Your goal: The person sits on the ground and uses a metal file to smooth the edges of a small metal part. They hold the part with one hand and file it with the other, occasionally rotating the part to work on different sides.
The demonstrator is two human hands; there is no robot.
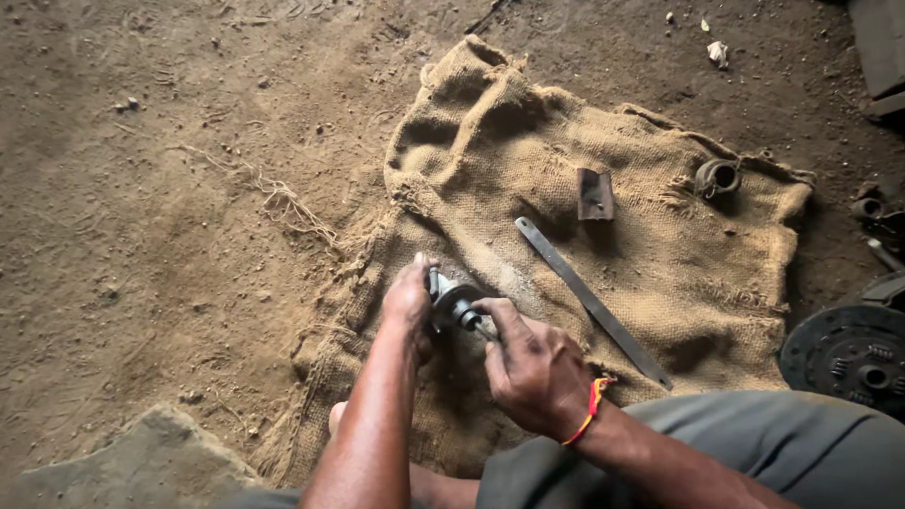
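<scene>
— One coarse burlap sack (603, 245) is spread on packed dirt; what is laid on it?
— A long flat steel strip (592, 300). At its near edge, a small round metal part (451, 306) is gripped by left hand (408, 300) and right hand (533, 368).

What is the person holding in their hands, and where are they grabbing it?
A small round metal part. The left hand grips its wide round end; the right hand pinches the thin shaft sticking out with its fingers, above the burlap sack.
</scene>
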